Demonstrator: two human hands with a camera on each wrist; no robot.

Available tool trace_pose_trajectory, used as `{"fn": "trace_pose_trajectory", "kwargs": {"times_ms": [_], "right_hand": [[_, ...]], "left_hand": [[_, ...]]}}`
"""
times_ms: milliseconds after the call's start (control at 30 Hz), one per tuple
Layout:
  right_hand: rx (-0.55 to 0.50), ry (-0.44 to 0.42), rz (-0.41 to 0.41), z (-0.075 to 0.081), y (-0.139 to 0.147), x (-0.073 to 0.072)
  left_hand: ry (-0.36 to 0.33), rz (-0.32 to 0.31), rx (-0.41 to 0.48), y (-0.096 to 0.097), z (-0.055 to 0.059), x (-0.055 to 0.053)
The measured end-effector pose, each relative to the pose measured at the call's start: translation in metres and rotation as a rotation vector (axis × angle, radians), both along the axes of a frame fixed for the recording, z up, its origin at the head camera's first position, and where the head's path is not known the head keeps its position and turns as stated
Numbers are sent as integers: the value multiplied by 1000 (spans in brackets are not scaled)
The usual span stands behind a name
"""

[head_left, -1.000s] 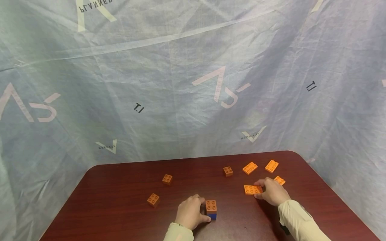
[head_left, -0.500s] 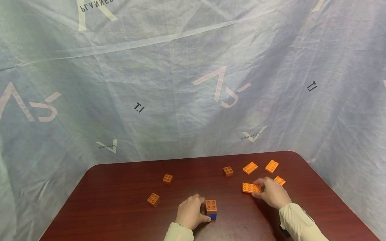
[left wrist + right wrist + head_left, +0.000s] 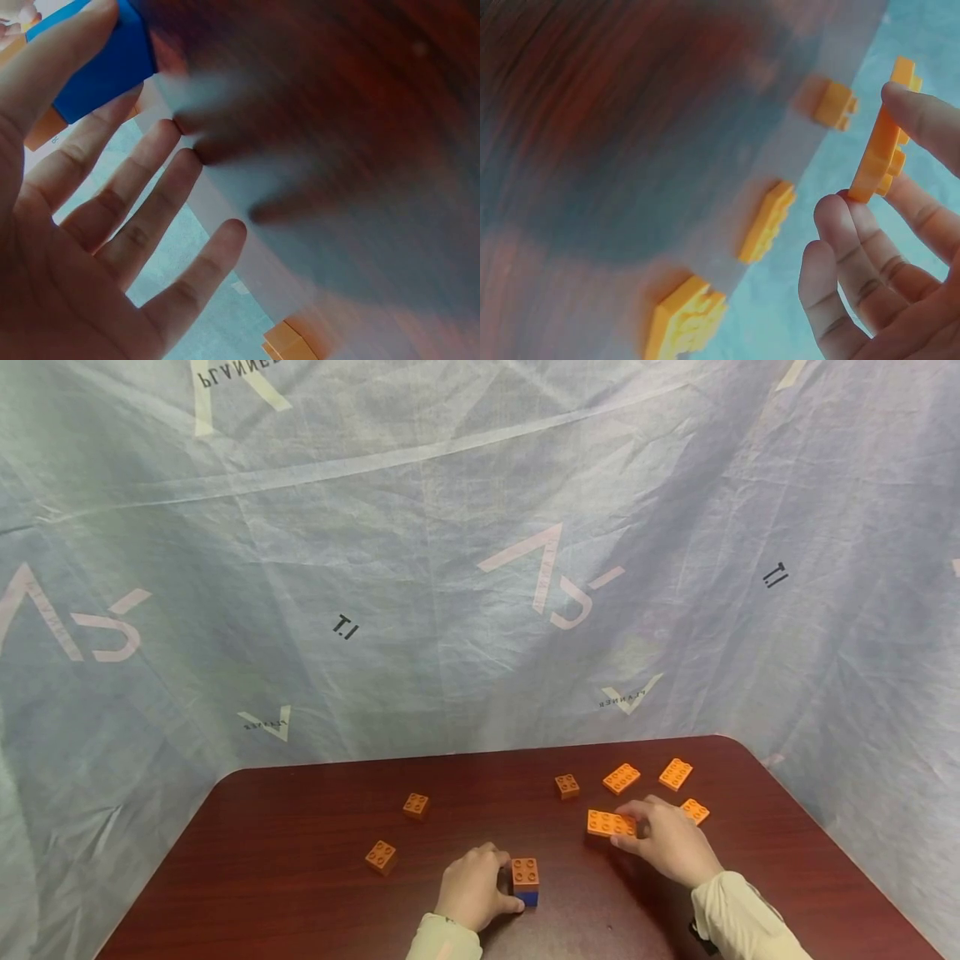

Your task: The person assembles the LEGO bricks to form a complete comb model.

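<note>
Leftward, away from the right edge of the dark-red worktop (image 3: 795,852), has come the flat, oblong orange plastic plate (image 3: 603,822), raised, its right end pinched by the right hand (image 3: 671,842). The left hand (image 3: 471,887) pinches the square orange-on-blue plastic brick stack (image 3: 526,882), other fingers spread. Likely light, stiff and smooth, the plate suits a grip across its long sides.

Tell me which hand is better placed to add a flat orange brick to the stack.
Likely the right hand: it pinches a flat orange brick, while the left hand holds the stack.
</note>
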State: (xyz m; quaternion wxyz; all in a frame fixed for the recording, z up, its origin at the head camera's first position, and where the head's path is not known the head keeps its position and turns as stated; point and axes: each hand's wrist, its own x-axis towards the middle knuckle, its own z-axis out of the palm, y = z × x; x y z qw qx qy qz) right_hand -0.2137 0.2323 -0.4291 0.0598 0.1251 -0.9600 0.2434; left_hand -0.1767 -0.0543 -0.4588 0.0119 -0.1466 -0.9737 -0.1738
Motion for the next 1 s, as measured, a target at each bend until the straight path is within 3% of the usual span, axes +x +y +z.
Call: {"fn": "trace_pose_trajectory", "kwargs": {"times_ms": [567, 1000], "right_hand": [[-37, 0, 49, 32, -33, 18], [-25, 86, 156, 38, -49, 29]], "left_hand": [[-30, 6, -3, 0, 2, -1], [-34, 10, -5, 1, 2, -1]]}}
